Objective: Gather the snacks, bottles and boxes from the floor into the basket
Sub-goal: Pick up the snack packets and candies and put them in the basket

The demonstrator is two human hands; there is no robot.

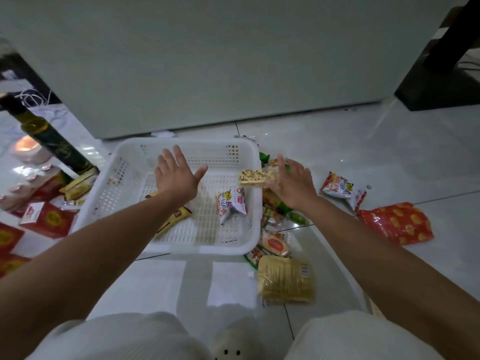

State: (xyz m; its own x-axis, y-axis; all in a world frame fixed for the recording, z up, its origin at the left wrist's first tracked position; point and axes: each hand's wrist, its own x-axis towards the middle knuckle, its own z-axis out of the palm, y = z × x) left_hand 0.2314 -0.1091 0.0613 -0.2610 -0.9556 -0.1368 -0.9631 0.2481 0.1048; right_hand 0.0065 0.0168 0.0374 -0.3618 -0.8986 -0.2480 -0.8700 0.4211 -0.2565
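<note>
White perforated basket (135, 162) on the tiled floor, both hands reaching to it

Left hand (176, 178) hovers over the basket's middle, fingers spread flat, holding nothing; right hand (292, 184) is at the right rim, fingers nearly straight, with a seeded cracker bar (255, 177) at its thumb side above that rim; whether pinched or loose cannot be told. Inside lie a white snack packet (232, 203) near the right wall and a yellow wrapped bar (174, 216) under the left forearm. Beside the right wall: a heap of small snacks (275, 224), a yellow noodle pack (285, 280), a red bag (396, 223). Left of the basket: a dark bottle (52, 141), red boxes (48, 219)
</note>
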